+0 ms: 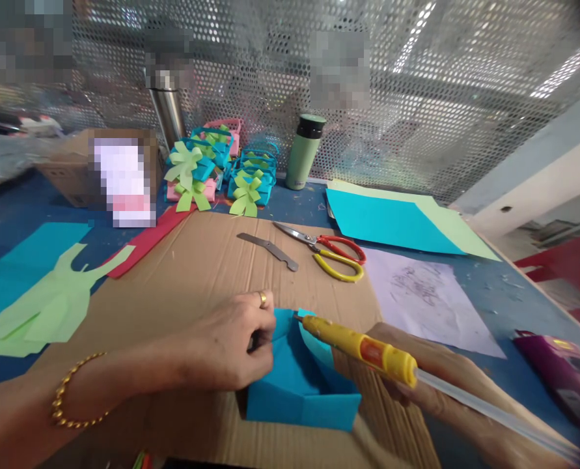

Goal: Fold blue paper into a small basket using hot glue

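Observation:
A blue folded paper box (304, 407) lies on the cardboard sheet in front of me. My left hand (250, 339) has its fingers curled on the box's left wall, pinching it. A yellow hot glue gun (351, 343) with a clear glue stick (485, 407) in its back end is in my right hand (416, 365). Its nozzle is at the box's far edge, by a curved blue flap. Most fingers of the right hand are hidden behind the glue gun. Beyond the box are scissors (314, 242) with red and yellow handles and a grey metal blade (267, 247).
Several small paper baskets (250, 189) with green bows stand at the back, beside a green tumbler (305, 153) and a steel flask (167, 117). Blue paper sheets (392, 218) and a scribbled white sheet (431, 299) lie right. Green paper cutouts (50, 306) lie left. A purple pouch (558, 371) sits far right.

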### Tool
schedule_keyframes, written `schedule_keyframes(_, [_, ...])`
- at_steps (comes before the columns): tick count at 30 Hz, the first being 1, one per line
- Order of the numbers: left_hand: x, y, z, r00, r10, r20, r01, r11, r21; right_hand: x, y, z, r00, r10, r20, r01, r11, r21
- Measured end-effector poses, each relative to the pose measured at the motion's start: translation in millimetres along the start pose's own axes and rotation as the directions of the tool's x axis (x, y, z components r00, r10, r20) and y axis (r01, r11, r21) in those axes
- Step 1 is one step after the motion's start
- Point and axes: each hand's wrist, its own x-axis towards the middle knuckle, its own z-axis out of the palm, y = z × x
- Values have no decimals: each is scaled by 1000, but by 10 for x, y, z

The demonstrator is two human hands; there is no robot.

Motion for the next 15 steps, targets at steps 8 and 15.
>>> schedule_keyframes(8, [-1, -1, 5, 1000, 13, -6, -12, 999, 29, -84, 168, 3, 989, 139, -41, -142, 985, -95])
schedule_keyframes(15, [7, -12, 14, 1000, 5, 0, -5, 1000, 20, 137, 55, 23, 995, 100, 1, -99, 995, -19])
